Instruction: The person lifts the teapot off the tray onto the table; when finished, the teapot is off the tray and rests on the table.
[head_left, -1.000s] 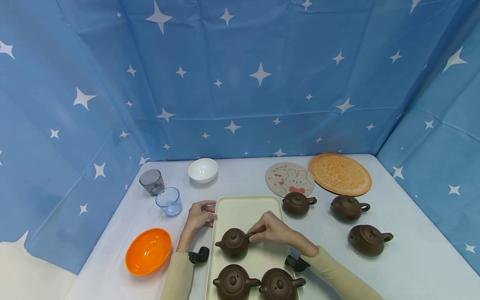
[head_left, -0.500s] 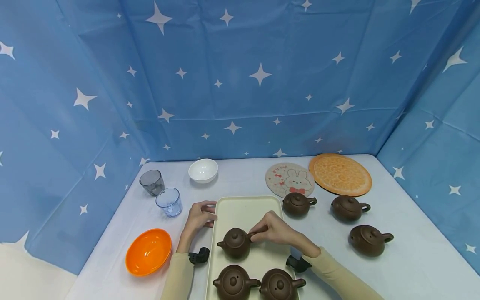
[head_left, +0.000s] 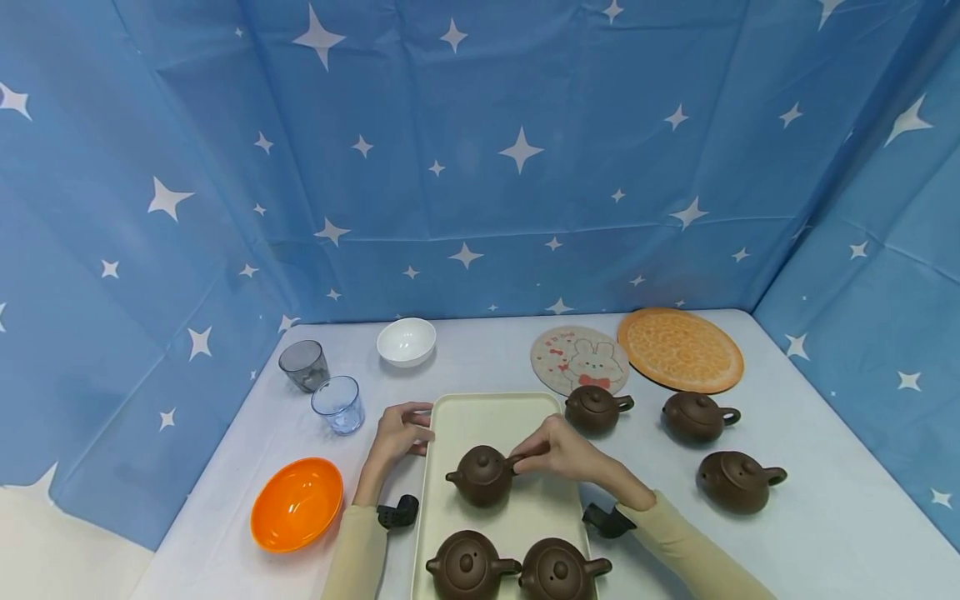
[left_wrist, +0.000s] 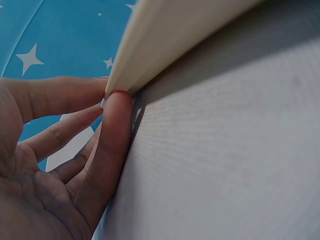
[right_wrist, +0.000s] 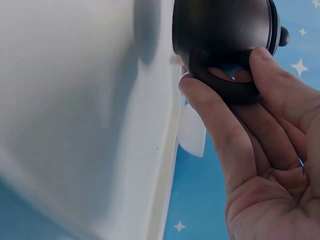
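A dark brown teapot (head_left: 483,477) with a lid is held over the cream tray (head_left: 495,417), its spout to the left. My right hand (head_left: 558,450) pinches its loop handle (right_wrist: 225,87) between thumb and fingers. In the right wrist view a gap shows between pot and tray surface. At the tray's left side my left hand (head_left: 397,433) grips the rim; the left wrist view has thumb and forefinger on the tray edge (left_wrist: 135,55). Two similar teapots stand at the tray's near end, one on the left (head_left: 467,568) and one on the right (head_left: 558,573).
Right of the tray stand three more teapots: one close by (head_left: 592,410), one farther right (head_left: 696,417), one nearer me (head_left: 738,482). Behind lie a rabbit mat (head_left: 577,354) and an orange round mat (head_left: 678,346). Leftward are an orange bowl (head_left: 296,504), white bowl (head_left: 407,342) and two glasses (head_left: 337,406).
My right hand has moved the teapot to the right and slightly away from me over the tray. The left hand has stayed at the tray's edge.
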